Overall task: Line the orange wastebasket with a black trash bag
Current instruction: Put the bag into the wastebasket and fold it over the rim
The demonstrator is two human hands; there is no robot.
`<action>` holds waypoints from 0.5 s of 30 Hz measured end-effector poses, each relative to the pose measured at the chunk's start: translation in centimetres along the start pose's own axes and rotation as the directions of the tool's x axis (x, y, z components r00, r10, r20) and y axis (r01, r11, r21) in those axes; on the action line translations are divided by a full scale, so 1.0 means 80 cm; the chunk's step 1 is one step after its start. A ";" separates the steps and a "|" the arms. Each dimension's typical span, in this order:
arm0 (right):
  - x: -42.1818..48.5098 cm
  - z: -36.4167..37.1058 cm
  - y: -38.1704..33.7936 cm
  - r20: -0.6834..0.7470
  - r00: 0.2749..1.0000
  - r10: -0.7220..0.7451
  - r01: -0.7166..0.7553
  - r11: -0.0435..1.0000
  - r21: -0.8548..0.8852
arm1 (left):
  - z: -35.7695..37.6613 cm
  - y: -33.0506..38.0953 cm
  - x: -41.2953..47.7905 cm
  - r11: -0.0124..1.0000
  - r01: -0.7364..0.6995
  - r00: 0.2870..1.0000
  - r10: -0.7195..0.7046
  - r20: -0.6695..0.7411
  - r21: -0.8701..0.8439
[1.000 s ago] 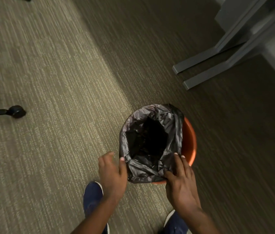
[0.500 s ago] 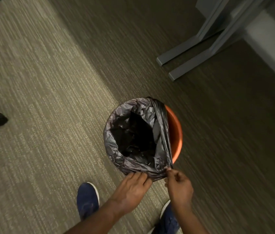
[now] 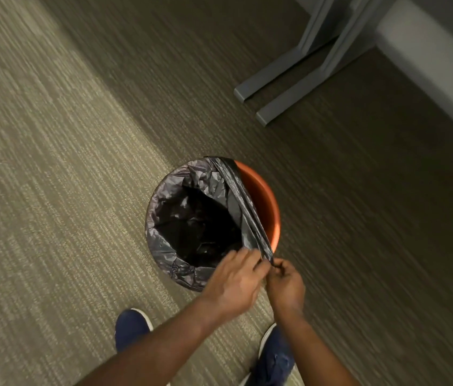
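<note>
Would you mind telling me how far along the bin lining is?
Done: the black trash bag sits inside the orange wastebasket, folded over its left rim. In hand: left hand and right hand pinch the gathered slack. Left: covering the bare right rim.

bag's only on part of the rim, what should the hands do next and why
Probably carry the pinched band of trash bag rightward, over the bare side of the wastebasket. The bag is folded over the left and near rim, while the orange right side shows uncovered. Both the left hand and right hand grip that band at the near edge.
</note>
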State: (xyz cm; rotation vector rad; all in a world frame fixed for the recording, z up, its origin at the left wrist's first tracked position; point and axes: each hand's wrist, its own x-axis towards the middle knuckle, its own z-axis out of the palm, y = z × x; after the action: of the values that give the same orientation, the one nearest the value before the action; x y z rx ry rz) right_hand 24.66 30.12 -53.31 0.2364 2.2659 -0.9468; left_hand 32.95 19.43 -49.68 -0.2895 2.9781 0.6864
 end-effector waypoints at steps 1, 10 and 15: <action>0.005 0.000 0.000 -0.010 1.000 -0.003 0.003 1.000 -0.018 | -0.005 -0.007 0.024 0.997 -0.023 1.000 0.024 -0.016 0.067; 0.044 -0.003 -0.012 -0.031 0.999 -0.015 0.015 1.000 -0.002 | -0.012 -0.061 0.139 0.858 -0.324 0.945 0.271 0.184 0.399; 0.061 -0.005 -0.023 -0.024 0.999 -0.026 0.025 0.999 -0.020 | -0.011 -0.061 0.167 0.862 -0.354 0.934 0.306 0.185 0.362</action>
State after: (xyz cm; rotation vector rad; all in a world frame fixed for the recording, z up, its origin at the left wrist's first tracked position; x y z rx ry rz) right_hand 20.04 28.65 -55.18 0.2122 2.3045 -0.9389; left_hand 20.83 12.53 -52.47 0.2879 2.9781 0.1034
